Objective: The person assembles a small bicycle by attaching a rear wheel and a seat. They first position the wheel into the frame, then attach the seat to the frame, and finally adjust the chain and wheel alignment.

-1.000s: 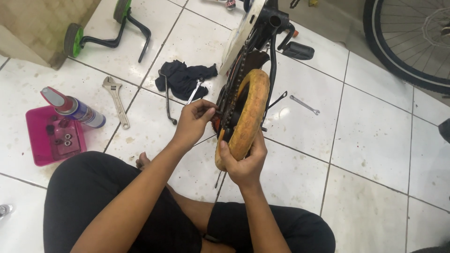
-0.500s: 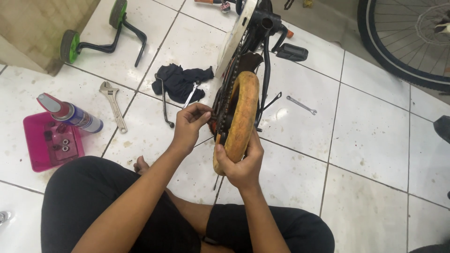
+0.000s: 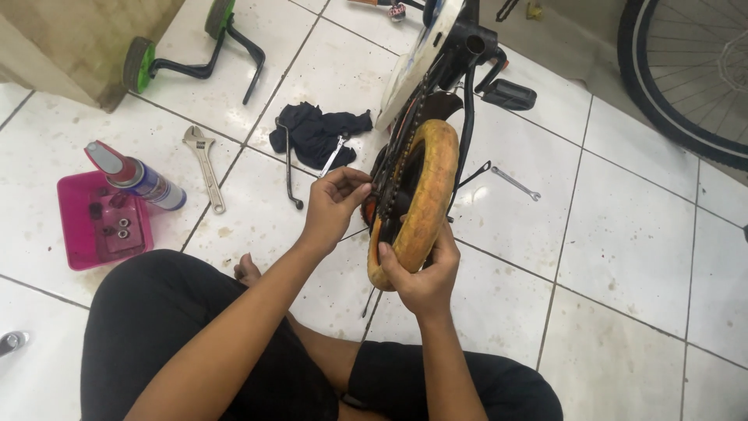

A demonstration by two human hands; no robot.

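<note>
Item: small yellowish rubber-tyred bike wheel [image 3: 421, 199], mounted at rear of an upturned child's bicycle w/ black frame [image 3: 467, 47], standing on white tiled floor [image 3: 623, 257] directly in front of the seated person.

Right hand [image 3: 417, 273]: grip closed around lower tyre edge, fingers wrapped over the tread; wheel is steadied.

Left hand [image 3: 331, 203]: grip narrow, fingertips pinched at the hub area beside the black drive chain [image 3: 397, 144]. Whether a small part is pinched between them cannot be told.

Nearby, left side: pink plastic tray [image 3: 74, 234] w/ small nuts inside; spray can w/ red cap [image 3: 136, 178] lying across the tray rim; silver adjustable wrench [image 3: 205, 165]; black rag [image 3: 315, 132]; green-wheeled training stabilisers [image 3: 195, 54]. Right side: thin silver spanner [image 3: 516, 183]; large spoked bicycle wheel [image 3: 686, 70] at frame edge.

Risks (judged): left fingertips sit close to chain & sprocket – pinching likely if the wheel is turned by the right hand. Small hardware, if held, could be dropped and roll off across the tiles. Upturned frame could tip if the tyre is pulled sideways.
</note>
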